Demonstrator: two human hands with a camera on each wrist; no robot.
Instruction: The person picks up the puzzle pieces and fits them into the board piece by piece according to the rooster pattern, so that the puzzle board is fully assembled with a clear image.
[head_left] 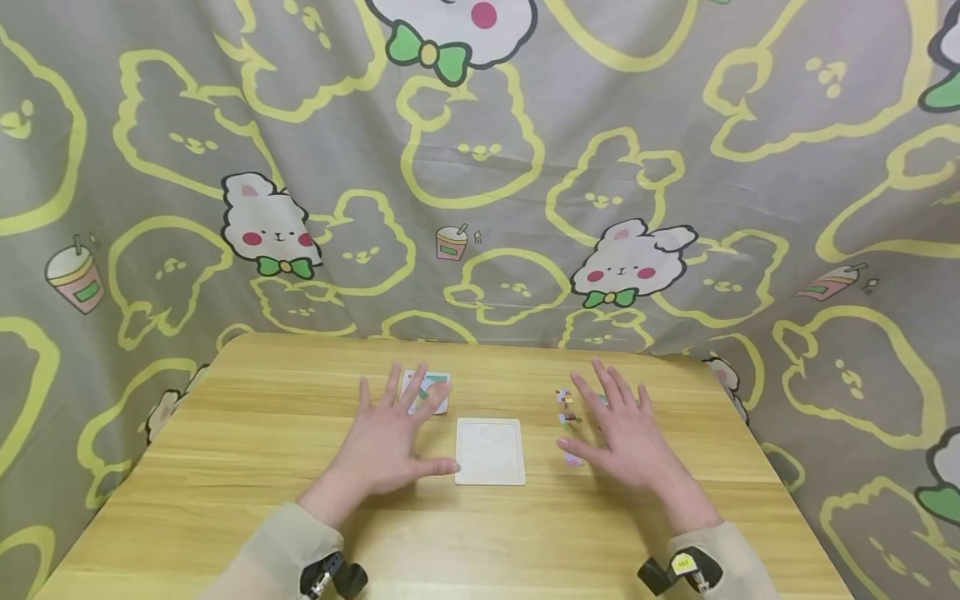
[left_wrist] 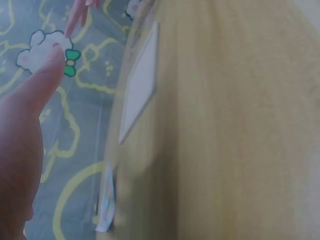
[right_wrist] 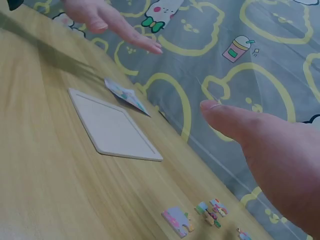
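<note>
Both hands hover above the wooden table with fingers spread, holding nothing. My left hand (head_left: pixel 386 442) is over the left side, partly in front of a printed picture card (head_left: pixel 444 403). Between the hands lies a white square puzzle tray (head_left: pixel 490 452) with a raised rim; the left thumb tip appears over its left edge in the head view. My right hand (head_left: pixel 628 433) hangs above several small jigsaw pieces and hides some of them. A pink-purple piece (right_wrist: pixel 176 221) and smaller colourful pieces (right_wrist: pixel 209 214) show in the right wrist view.
The wooden table (head_left: pixel 247 467) meets a grey curtain (head_left: pixel 517 225) with yellow outlines and cartoon rabbits, which hangs behind it and at both sides. Each wrist wears a dark strapped camera, the left camera (head_left: pixel 333 575) and the right camera (head_left: pixel 678 573).
</note>
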